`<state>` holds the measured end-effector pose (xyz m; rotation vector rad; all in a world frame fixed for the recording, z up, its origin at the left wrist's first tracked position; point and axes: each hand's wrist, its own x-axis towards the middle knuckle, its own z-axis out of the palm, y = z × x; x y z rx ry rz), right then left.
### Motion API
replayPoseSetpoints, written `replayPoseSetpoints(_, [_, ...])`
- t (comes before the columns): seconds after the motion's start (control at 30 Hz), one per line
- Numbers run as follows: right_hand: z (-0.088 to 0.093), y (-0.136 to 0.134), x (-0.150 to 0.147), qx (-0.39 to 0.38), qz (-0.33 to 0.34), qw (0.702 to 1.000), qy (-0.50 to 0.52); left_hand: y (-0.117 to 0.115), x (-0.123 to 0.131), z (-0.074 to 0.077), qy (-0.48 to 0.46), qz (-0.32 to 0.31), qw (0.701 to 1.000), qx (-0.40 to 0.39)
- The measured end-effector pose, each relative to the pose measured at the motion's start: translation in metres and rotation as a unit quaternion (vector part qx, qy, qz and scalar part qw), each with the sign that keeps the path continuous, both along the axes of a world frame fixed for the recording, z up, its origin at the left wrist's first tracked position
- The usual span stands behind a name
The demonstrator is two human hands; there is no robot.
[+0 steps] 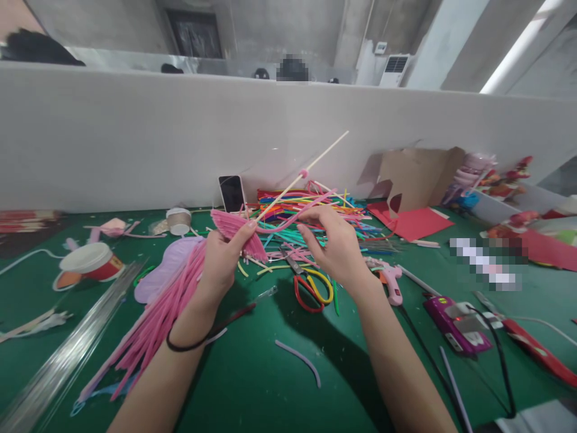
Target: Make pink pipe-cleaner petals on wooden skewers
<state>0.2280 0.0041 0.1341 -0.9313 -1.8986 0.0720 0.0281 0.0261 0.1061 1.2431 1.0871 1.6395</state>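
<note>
My left hand (223, 255) is closed around a fan-shaped piece made of pink pipe cleaners (232, 225) and a thin wooden stick (327, 151). The stick slants up to the right and carries a small pink bead-like lump (303, 174). From the fan a loose pink pipe cleaner (279, 227) curves over to my right hand (336, 243), whose thumb and index finger close about it; the exact contact is partly hidden. Below lie scissors (313, 288) with red and yellow handles. A bundle of long pink pipe cleaners (166, 319) rests beneath my left forearm.
Behind my hands is a pile of coloured pipe cleaners (356, 213) beside a phone (232, 193). On the right are a pink glue gun (393, 282), a purple power strip (457, 328) and cables. Leftward are a paper cup (92, 261) and clear sticks (85, 337). A white partition (180, 132) stands behind.
</note>
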Motion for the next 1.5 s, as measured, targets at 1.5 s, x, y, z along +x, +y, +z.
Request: replayPoseSetpoints(1.5, [-0.009,0.002,-0.006,0.014,-0.07,0.997,-0.039,0.0,0.004,-0.002,-0.008,-0.042,0.999,-0.031])
